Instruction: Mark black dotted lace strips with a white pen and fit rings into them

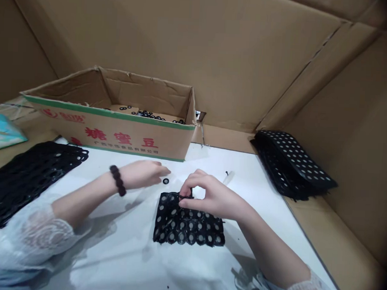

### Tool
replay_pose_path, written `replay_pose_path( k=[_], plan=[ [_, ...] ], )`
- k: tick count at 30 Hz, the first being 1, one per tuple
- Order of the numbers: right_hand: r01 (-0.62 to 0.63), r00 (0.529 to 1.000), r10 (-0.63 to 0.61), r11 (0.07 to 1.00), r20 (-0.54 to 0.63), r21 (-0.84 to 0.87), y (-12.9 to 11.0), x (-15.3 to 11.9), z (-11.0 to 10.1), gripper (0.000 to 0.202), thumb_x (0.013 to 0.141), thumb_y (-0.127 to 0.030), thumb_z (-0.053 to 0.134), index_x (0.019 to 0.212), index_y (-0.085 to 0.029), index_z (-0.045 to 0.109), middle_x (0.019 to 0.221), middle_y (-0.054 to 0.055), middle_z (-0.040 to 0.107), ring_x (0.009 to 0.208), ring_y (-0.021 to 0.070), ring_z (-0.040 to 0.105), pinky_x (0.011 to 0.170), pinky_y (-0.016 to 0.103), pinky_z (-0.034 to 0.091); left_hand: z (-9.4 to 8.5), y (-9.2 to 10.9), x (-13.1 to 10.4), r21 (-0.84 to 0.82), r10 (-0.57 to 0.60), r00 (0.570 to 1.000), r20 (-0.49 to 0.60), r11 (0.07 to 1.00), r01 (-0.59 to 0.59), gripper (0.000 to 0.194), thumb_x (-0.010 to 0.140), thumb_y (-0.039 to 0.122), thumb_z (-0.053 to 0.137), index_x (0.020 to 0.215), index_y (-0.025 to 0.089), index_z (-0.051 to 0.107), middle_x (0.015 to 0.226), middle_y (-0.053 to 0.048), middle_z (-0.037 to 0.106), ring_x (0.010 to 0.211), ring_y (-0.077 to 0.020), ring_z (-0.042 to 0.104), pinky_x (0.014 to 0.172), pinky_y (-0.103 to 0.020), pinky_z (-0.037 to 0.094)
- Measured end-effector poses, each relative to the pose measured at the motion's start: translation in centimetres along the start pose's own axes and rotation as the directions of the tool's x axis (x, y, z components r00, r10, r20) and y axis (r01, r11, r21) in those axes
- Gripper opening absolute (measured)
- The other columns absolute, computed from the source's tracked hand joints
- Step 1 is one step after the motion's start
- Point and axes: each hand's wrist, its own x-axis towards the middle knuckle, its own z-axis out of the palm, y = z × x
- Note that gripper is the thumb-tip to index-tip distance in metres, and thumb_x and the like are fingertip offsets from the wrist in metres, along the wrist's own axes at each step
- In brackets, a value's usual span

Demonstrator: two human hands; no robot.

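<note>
Cardboard walls close in around your white tabletop [118,261]. At the back stands an open cardboard box [117,133] with loose black rings lying in it. Black perforated sheets lie at the far left [25,176], and another stack [292,164] rests at the right. Before you lies a small black grid sheet [190,226]. Your right hand [210,195] rests on its top edge, grip pinched shut on a bit of it. Your left hand [144,173], fingers loosely curled and holding nothing, reaches beside one loose black ring [166,181].
</note>
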Motion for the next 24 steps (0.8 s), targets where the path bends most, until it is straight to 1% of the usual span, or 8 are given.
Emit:
replay_pose_path(
  k=[3,7,12,14,16,19,21,24],
  plan=[
    [0.001,0.997,0.004,0.998,-0.083,0.057,0.1,0.1,0.1,0.013,0.074,-0.032,0.061,0.078,-0.019,0.062,0.082,0.001,0.062,0.090,0.0154,0.049,0.080,0.028,0.038,2.4,1.4,1.2,0.063,0.049,0.998,0.025,0.997,-0.051,0.021,0.080,0.018,0.042,0.090,0.021,0.060,0.085,-0.003,0.060,0.078,-0.0147,0.058,0.068,-0.023,0.040],
    [-0.035,0.990,0.054,0.989,-0.131,0.144,0.3,0.4,0.1,0.018,0.073,-0.035,0.060,0.076,-0.017,0.064,0.075,0.001,0.062,0.077,0.0134,0.053,0.072,0.026,0.040,3.1,1.2,0.8,0.124,0.057,0.998,-0.011,0.991,-0.055,0.018,0.078,0.014,0.039,0.083,0.018,0.056,0.081,-0.003,0.058,0.074,-0.0157,0.056,0.064,-0.024,0.039],
    [-0.094,0.989,0.113,0.977,-0.093,0.189,0.1,0.5,0.1,0.021,0.071,-0.038,0.061,0.075,-0.018,0.066,0.073,0.002,0.063,0.070,0.0131,0.054,0.067,0.026,0.040,0.7,1.9,0.1,0.005,0.062,0.998,0.000,0.998,-0.062,0.010,0.077,0.015,0.041,0.076,0.018,0.051,0.068,0.001,0.057,0.059,-0.0115,0.051,0.051,-0.021,0.034],
    [-0.103,0.984,0.130,0.973,-0.120,0.209,-0.1,0.5,0.1,0.023,0.070,-0.038,0.063,0.081,-0.018,0.064,0.066,0.000,0.060,0.065,0.0122,0.053,0.065,0.026,0.039,-1.5,2.4,-0.3,-0.057,0.044,0.989,-0.142,0.997,-0.053,0.008,0.079,0.018,0.043,0.079,0.018,0.050,0.068,0.002,0.057,0.059,-0.0098,0.051,0.054,-0.020,0.036],
    [-0.101,0.971,0.151,0.961,-0.185,0.257,-0.1,0.6,0.2,0.024,0.069,-0.036,0.064,0.085,-0.018,0.059,0.062,-0.003,0.055,0.062,0.0108,0.051,0.064,0.025,0.039,-3.9,2.5,-0.7,-0.062,-0.001,0.898,-0.441,0.998,-0.029,0.007,0.079,0.021,0.045,0.081,0.018,0.051,0.072,0.002,0.057,0.065,-0.0092,0.052,0.061,-0.020,0.039],
    [-0.062,0.948,0.160,0.940,-0.274,0.335,-0.1,0.8,0.5,0.020,0.069,-0.033,0.064,0.075,-0.017,0.053,0.067,-0.002,0.054,0.066,0.0103,0.051,0.064,0.024,0.039,-7.4,1.2,-0.6,-0.030,-0.083,0.556,-0.827,0.994,0.104,0.010,0.080,0.023,0.047,0.084,0.017,0.053,0.080,0.001,0.055,0.074,-0.0097,0.051,0.071,-0.024,0.039],
    [-0.060,0.945,0.177,0.920,-0.275,0.387,0.0,0.9,0.8,0.020,0.068,-0.032,0.064,0.071,-0.016,0.053,0.072,0.000,0.056,0.070,0.0109,0.052,0.065,0.025,0.041,-9.0,-0.9,0.0,-0.059,-0.146,0.371,-0.917,0.970,0.236,0.015,0.081,0.027,0.047,0.088,0.016,0.054,0.082,0.001,0.055,0.075,-0.0096,0.049,0.072,-0.026,0.038],
    [-0.097,0.946,0.232,0.867,-0.225,0.489,0.2,0.9,1.0,0.022,0.066,-0.033,0.065,0.077,-0.016,0.056,0.076,0.002,0.059,0.071,0.0118,0.054,0.066,0.027,0.043,-10.2,-3.6,1.2,-0.055,-0.234,0.416,-0.879,0.916,0.398,0.027,0.078,0.039,0.050,0.092,0.017,0.056,0.085,0.001,0.054,0.079,-0.0112,0.048,0.075,-0.027,0.035]
  ],
)
